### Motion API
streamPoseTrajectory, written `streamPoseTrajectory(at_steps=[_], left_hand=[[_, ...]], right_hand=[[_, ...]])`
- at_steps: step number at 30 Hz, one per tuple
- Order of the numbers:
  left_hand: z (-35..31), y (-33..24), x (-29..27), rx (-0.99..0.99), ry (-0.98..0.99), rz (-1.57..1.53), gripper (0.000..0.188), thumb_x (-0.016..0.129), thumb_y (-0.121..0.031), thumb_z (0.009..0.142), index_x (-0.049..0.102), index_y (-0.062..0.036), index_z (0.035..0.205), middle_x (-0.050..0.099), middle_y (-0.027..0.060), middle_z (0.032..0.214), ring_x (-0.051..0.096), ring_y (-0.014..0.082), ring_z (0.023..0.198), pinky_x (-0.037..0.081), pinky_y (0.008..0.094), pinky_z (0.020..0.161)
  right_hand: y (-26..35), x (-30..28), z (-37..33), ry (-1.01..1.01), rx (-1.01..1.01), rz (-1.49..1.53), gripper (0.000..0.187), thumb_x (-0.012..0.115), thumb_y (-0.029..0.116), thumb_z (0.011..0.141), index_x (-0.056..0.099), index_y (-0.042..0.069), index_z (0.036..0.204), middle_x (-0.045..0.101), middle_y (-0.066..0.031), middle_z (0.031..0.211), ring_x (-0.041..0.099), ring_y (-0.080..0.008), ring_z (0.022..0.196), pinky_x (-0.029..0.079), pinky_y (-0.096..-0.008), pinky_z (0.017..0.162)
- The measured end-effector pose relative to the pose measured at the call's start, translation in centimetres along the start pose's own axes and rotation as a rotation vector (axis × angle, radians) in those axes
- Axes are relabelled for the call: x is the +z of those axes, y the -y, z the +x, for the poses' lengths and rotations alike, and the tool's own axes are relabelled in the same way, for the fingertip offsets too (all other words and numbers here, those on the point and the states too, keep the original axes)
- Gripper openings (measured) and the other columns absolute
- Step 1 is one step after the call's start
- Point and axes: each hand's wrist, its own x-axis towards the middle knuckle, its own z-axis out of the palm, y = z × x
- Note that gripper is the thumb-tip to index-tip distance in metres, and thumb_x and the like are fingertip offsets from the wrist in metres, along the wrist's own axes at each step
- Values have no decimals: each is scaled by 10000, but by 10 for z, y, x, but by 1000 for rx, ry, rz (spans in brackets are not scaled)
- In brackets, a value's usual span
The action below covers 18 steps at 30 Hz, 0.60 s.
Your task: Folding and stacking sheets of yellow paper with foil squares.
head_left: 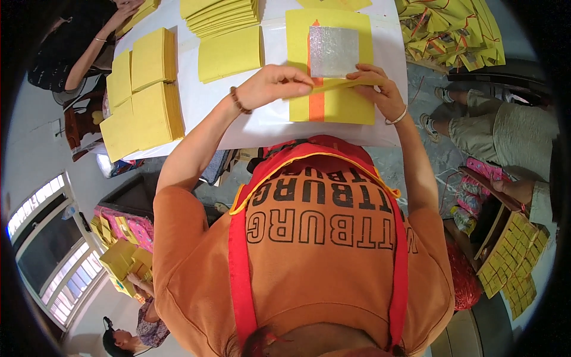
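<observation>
Nearest us, below the yellow sheet [351, 112], we see an orange shirt [315, 279] under a red apron [315, 149] with yellow edging; large dark block lettering [321, 226] runs across the chest, upside down from our view.

At the sheet's left edge, our left hand [270, 84] has its thumb and fingers pressed together on one end of a thin yellow strip [336, 85]. At the sheet's right side, our right hand [383, 90] has bent fingers clamped on the other end, the fingertips slightly spread. We hold the strip nearly level across the sheet; whether it touches the paper, we cannot tell.

The sheet lies flat on the white table [273, 41], bright yellow, with an orange band [316, 108] running lengthwise and a shiny, crinkled silver square [334, 52] covering part of that band.

Left of the sheet we find a yellow stack [231, 53], and further left, thick yellow piles [143, 116]. Beyond the sheet's upper right sits a heap of yellow pieces with red cords [446, 35].
</observation>
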Motion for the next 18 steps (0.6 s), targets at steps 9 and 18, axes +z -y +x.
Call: streamPoseTrajectory(at_steps=[9, 18], left_hand=[[3, 40, 7, 669, -456, 1216, 392, 562, -77, 707, 592, -131, 1094, 552, 82, 1114, 509, 267, 1005, 433, 353, 830], [-32, 36, 31, 686, -434, 1205, 336, 537, -104, 724, 586, -133, 1055, 594, 49, 1010, 548, 197, 916, 420, 317, 751]], right_hand=[[-1, -1, 5, -107, -259, -434, 241, 616, 96, 752, 646, 153, 984, 584, -1, 1143, 496, -240, 1120, 350, -370, 937], [48, 0, -22, -26, -338, -774, 199, 651, 112, 708, 641, 166, 899, 625, 20, 1019, 545, -183, 1042, 350, -364, 868]])
